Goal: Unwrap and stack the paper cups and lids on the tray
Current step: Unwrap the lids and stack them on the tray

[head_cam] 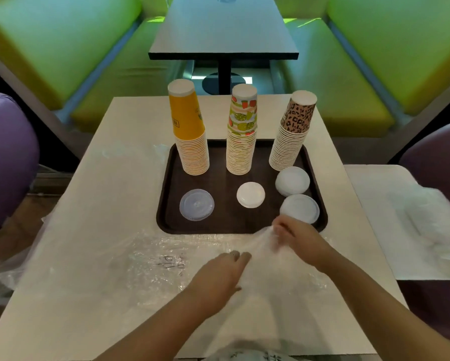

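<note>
Right hand (295, 238) pinching clear wrap (257, 256) at tray's (166, 178) near edge, left hand (218, 277) flat, pinning it to table (88, 204).

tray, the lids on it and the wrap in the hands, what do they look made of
Tray: dark brown, matte, moulded raised rim; likely plastic.
Lids: white to bluish translucent, smooth; likely thin plastic.
Wrap: clear, crinkled, glinting; thin plastic film, pinched by the right hand, with the left hand on it.
</note>
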